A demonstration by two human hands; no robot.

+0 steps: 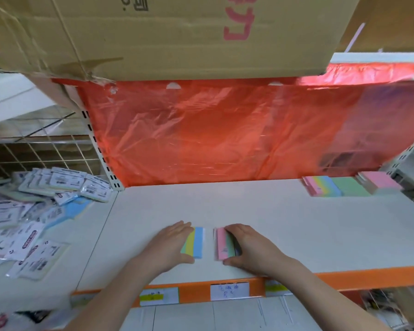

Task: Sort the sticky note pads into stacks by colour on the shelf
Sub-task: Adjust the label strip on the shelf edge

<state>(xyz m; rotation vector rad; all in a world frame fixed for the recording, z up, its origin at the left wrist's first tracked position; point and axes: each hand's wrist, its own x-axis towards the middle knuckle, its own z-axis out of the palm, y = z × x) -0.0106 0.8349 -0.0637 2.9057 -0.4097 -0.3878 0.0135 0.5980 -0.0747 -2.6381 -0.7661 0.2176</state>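
Two striped sticky note pads lie near the front of the white shelf (pixel 261 211). My left hand (pixel 169 244) rests on the left pad (pixel 196 242), whose green, yellow and blue stripes show, with the thumb at its near edge. My right hand (pixel 247 247) grips the right pad (pixel 222 244), which shows pink and green, fingers along its far side and thumb at the near corner. A small gap separates the two pads. More pads (pixel 320 187) in pink, yellow, blue and green sit at the back right, with a pink stack (pixel 380 181) beside them.
A heap of packaged sticky notes (pixel 34 211) covers the shelf section to the left. Red plastic sheeting (pixel 213 134) hangs behind the shelf. A cardboard box (pixel 165 32) overhangs above. The orange front rail (pixel 296 283) carries price labels.
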